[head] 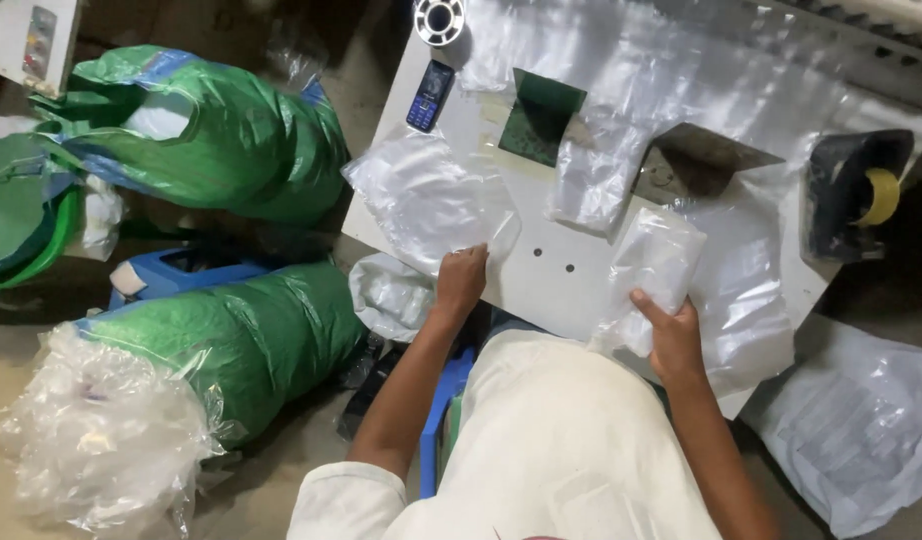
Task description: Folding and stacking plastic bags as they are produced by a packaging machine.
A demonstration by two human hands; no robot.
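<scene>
My left hand (462, 279) pinches the near edge of a flat clear plastic bag (431, 196) lying on the white table (541, 270). My right hand (671, 335) holds a white folded item wrapped in clear plastic (653, 270) at the table's near edge. More clear plastic bags (601, 170) lie across the middle of the table. A loose sheet of plastic (756, 310) spreads under and right of the packed item.
A blue keypad phone (430, 95) and a tape roll (439, 18) sit at the table's far left corner. A black tape dispenser (856, 190) stands at the right. Large green sacks (221, 130) and a bundle of clear plastic (101, 430) fill the floor on the left.
</scene>
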